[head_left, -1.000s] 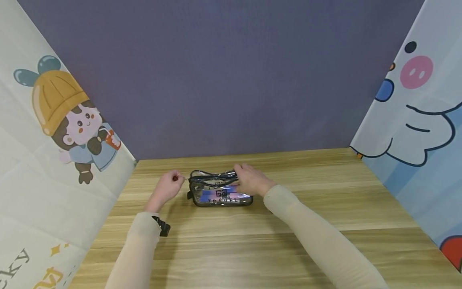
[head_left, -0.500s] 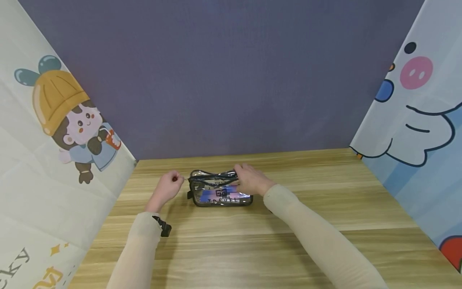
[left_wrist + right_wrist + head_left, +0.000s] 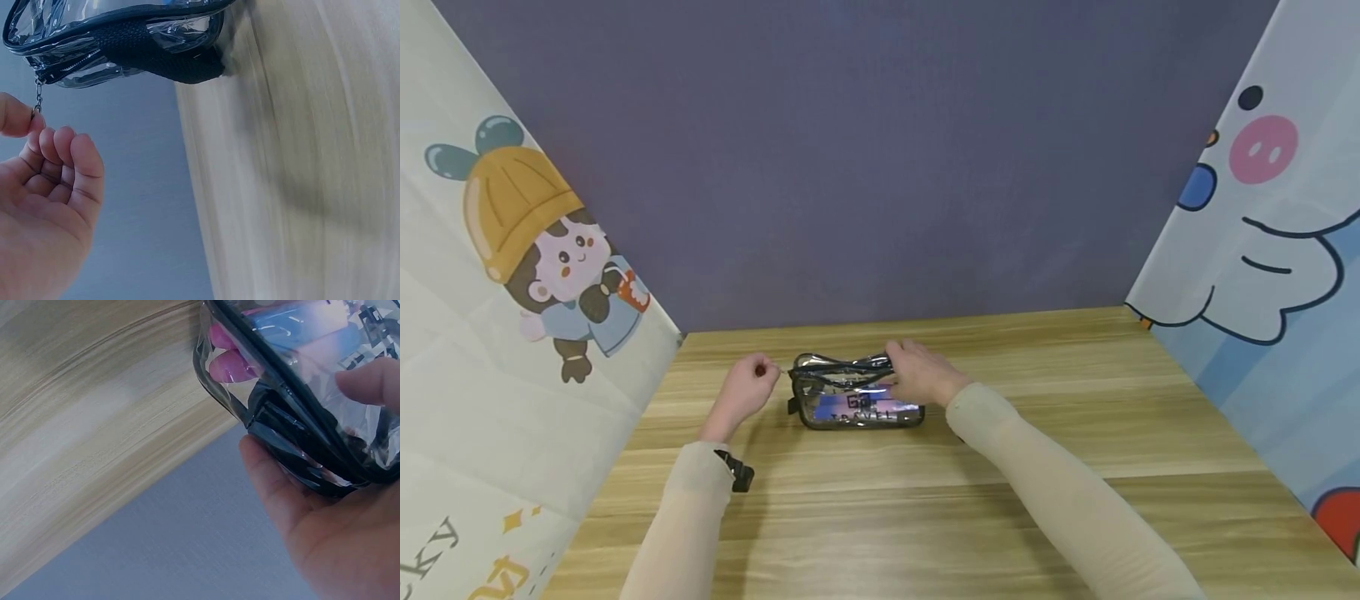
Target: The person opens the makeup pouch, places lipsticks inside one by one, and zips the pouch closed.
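A clear pouch [image 3: 857, 421] with black piping and "TRAVEL" lettering rests on the table, its zipper side up. At its left end my left hand [image 3: 747, 390] pinches the small chain zipper pull [image 3: 39, 97] between thumb and forefinger, and the chain is stretched straight. My right hand [image 3: 925, 373] grips the pouch's right end, thumb on one face and fingers on the other. Inside, through the plastic, a blue-and-pink item [image 3: 300, 325] and rounded bright pink pieces [image 3: 234, 367] show. A black webbing loop [image 3: 169, 59] sticks out at the left end. The right hand covers the zipper's far end.
The wooden table [image 3: 865, 517] extends toward me and to both sides. Behind it rises a plain dark purple-grey panel [image 3: 880, 167]. Printed cartoon curtains stand at the left [image 3: 467, 333] and right [image 3: 1307, 333]. A black strap [image 3: 741, 475] is on the left wrist.
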